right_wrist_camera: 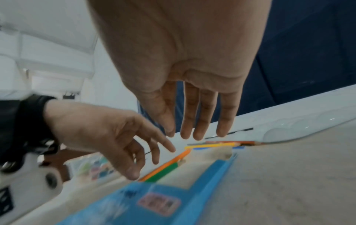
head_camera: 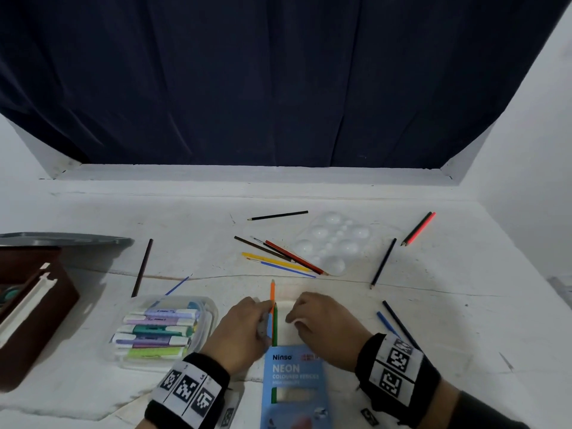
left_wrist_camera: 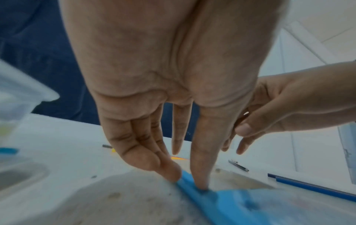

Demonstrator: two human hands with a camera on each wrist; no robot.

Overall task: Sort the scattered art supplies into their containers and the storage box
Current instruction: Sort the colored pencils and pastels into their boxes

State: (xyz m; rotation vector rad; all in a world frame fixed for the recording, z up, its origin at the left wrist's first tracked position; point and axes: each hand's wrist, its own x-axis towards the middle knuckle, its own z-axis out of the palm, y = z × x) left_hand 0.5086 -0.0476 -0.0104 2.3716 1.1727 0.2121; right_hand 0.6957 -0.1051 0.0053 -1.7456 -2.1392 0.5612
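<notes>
A light blue card pencil box (head_camera: 292,385), printed "NEON", lies flat at the near edge of the worktop (head_camera: 448,320), its open mouth facing away from the person; an orange pencil (head_camera: 272,297) and a green pencil (head_camera: 274,323) lie side by side, partly inside the mouth. The left hand (head_camera: 244,329) pinches the left edge of the mouth between thumb and fingertips (left_wrist_camera: 173,175), a narrow grip on thin card. The right hand (head_camera: 322,326) hovers just right of the pencils with fingers relaxed and nothing in them. The box is judged light, soft and easily creased, so it is best steadied at its edge or pressed flat; the pencils are light, stiff and smooth, apt to roll, and best taken at mid-shaft with the tips spared. Loose coloured pencils (head_camera: 278,257) lie scattered farther back, beside a clear plastic paint palette (head_camera: 337,239); others lie well apart to the right and left. A clear tub of highlighters (head_camera: 158,331) stands left of the hands, and a brown storage box (head_camera: 34,308) with a grey lid (head_camera: 68,238) behind it occupies the far left. The worktop is white, scuffed and cracked, offering some friction. White walls and a dark blue curtain (head_camera: 278,82) close the space behind.
</notes>
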